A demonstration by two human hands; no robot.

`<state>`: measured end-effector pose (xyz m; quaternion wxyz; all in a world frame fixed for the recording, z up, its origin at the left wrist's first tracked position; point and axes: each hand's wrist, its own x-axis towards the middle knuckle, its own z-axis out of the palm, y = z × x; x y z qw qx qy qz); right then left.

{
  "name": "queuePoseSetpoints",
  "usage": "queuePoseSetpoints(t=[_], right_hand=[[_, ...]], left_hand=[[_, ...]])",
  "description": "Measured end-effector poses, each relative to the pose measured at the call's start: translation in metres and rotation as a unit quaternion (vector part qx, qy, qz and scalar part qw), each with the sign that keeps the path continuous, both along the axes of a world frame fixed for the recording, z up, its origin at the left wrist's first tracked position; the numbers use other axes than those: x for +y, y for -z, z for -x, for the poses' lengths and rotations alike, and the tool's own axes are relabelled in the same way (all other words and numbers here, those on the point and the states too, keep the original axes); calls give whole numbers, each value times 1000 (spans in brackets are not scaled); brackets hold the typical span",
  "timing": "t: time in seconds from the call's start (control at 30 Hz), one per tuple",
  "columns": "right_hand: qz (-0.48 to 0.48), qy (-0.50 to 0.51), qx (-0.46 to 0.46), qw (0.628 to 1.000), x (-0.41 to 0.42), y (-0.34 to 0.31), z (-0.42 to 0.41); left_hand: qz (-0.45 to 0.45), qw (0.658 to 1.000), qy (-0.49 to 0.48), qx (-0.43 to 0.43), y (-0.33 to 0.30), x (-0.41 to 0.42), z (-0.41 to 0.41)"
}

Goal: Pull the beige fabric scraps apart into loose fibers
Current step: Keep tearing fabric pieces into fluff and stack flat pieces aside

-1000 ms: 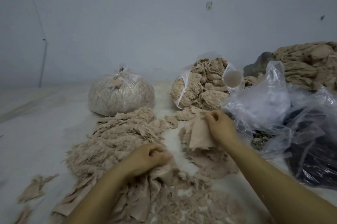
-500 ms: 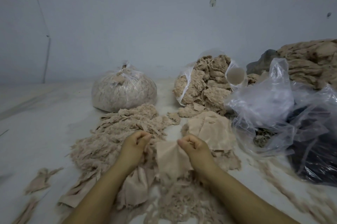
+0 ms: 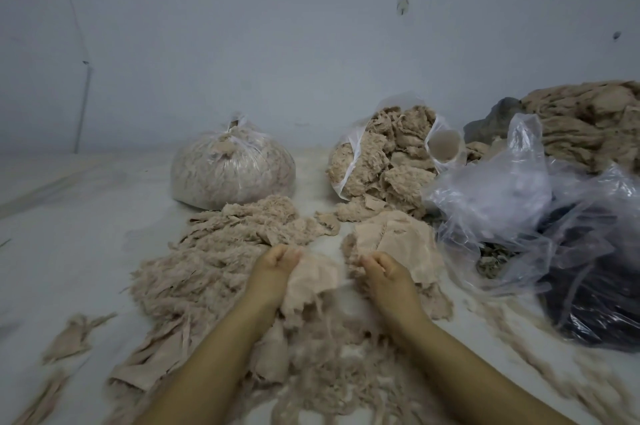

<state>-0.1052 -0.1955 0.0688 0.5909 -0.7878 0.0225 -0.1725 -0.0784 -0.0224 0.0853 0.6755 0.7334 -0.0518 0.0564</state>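
No legible text, label, brand, number or sign appears on any surface: the plastic bags (image 3: 491, 196) are unprinted, and the wall (image 3: 311, 44) bears only two small dark marks (too small and blurred to read as characters).

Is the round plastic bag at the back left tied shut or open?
Tied shut. The bag is gathered into a knot at its top, and its beige filling stays inside, bulging against the plastic.

Tied bag (image 3: 232, 171) sits behind the fiber pile (image 3: 207, 269); open bag (image 3: 384, 161) right of it, scraps (image 3: 398, 244) in front.
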Motion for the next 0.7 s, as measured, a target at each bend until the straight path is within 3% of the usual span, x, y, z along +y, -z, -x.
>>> queuePoseSetpoints(t=[0.1,0.2,0.27,0.5,0.7], right_hand=[[46,-73,58,995,-8,1,11],[-31,-222,120,967,8,1,15],[-62,-270,121,953,19,4,16],[-41,-238,95,966,7,6,24],[2,-182,52,982,8,16,25]], left_hand=[[-35,999,5,-28,-4,9,-2],[-17,998,53,-6,-5,-6,1],[2,999,50,-3,-6,-12,0],[25,998,-49,-21,-4,-2,-13],[55,987,-132,67,7,-10,-25]])
